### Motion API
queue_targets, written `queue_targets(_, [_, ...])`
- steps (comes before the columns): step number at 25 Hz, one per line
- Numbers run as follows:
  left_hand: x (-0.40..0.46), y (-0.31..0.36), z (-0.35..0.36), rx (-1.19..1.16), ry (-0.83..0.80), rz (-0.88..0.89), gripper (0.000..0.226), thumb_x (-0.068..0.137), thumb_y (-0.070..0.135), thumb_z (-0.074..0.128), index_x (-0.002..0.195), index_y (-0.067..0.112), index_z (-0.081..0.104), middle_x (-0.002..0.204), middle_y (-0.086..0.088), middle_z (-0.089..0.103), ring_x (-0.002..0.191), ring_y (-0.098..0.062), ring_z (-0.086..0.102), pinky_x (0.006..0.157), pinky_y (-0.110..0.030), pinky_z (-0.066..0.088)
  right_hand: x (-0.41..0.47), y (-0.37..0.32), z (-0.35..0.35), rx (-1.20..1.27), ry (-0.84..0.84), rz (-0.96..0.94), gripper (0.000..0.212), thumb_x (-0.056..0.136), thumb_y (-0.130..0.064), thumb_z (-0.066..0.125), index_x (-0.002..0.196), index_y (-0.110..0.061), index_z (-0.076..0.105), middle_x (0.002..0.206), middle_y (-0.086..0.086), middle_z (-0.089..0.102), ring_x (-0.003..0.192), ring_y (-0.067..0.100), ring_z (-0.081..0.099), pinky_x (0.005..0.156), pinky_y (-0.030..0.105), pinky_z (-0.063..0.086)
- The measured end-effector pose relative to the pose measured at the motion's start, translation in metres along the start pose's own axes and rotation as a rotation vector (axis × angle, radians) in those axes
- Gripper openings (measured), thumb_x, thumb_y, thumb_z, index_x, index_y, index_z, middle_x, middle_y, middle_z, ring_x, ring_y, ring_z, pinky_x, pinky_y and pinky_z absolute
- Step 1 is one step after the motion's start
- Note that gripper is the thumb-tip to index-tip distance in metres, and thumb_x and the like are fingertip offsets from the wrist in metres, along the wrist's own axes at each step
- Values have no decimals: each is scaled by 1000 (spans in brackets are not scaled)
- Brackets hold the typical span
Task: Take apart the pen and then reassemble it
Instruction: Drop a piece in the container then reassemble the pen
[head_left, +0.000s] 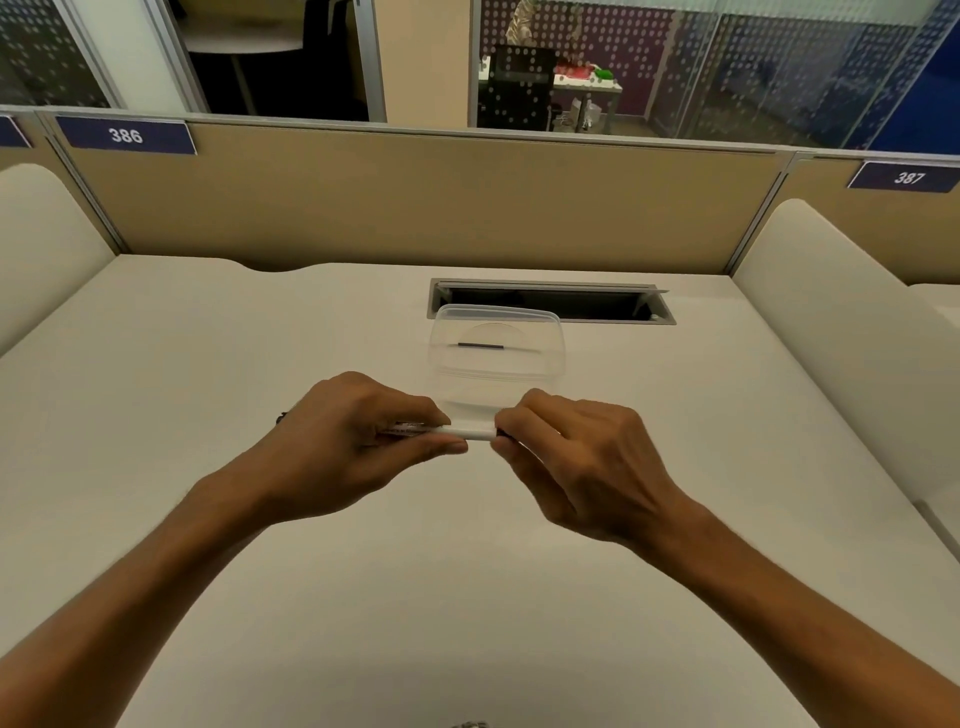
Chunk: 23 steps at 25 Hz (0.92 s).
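A white pen lies level between my two hands, a little above the desk. My left hand grips its barrel, with a dark end poking out past the knuckles on the left. My right hand pinches the pen's dark right end between thumb and fingers. Only a short white stretch of barrel shows between the hands. A thin dark rod-like part lies inside the clear plastic container just behind the hands.
The pale desk has a cable slot behind the container. A tan partition closes the back, and cream side dividers stand left and right. A small object peeks in at the bottom edge.
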<state>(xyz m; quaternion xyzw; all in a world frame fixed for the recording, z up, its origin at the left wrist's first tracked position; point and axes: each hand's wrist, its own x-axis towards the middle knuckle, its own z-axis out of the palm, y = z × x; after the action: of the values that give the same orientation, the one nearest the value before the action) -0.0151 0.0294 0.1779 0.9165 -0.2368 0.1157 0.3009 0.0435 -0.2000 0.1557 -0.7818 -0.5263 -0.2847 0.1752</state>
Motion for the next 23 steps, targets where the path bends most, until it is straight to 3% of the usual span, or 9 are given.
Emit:
queue_targets(4, [0,3,0,-60,15,-2,34,88,52,55,90,24,74,54,5,58,45,-15,47,40,-36,38,2,3,-1,36,46,-59,38,101,-26,40,77,-6,63,66,7,58,45,21,45,39,28,39])
queue_targets(7, [1,8,-2,72,67,62,35,88,49,55,91,21,75,58,7,62,45,-9,46,39,-31,39,4,0,-4,184,36,38,38,101,-25,36,73,-8,55,62,2,50,46,17,37,40,28,33])
queue_targets(9, [2,10,-4,261,79,137,34,89,44,54,91,18,75,61,6,65,43,-12,47,37,-26,39,4,-8,-2,476,-18,251,33,100,-25,38,70,-17,46,58,-4,43,46,14,35,42,30,33])
queue_targets(12, [1,9,-5,442,41,223,34,92,38,51,90,13,73,62,1,66,39,-19,50,34,-27,41,8,-17,-3,1181,-164,744,42,102,-19,37,60,-21,43,51,-10,37,43,10,35,42,23,37])
queue_targets(14, [0,7,-2,432,41,233,35,92,39,50,90,12,73,62,1,66,39,-20,51,34,-29,42,9,-17,-5,1296,-237,859,48,103,-18,36,56,-23,43,50,-11,35,43,10,35,43,21,39])
queue_targets(16, [1,5,-1,356,63,199,37,91,42,50,89,14,73,64,2,68,42,-21,54,37,-32,45,7,-17,-5,1109,-197,749,43,102,-22,38,59,-19,44,51,-7,39,44,14,39,44,26,40])
queue_targets(20, [1,2,-1,221,84,104,40,89,51,50,89,19,73,61,3,66,46,-17,54,39,-37,46,3,-12,-6,192,-34,226,26,98,-26,43,82,-14,58,64,-2,56,48,15,43,43,27,35])
queue_targets(23, [1,1,-1,111,67,54,37,89,53,51,92,23,73,59,5,63,46,-12,50,40,-38,43,5,-3,-9,-3,9,20,31,99,-24,44,84,-7,66,67,5,59,46,20,45,41,27,34])
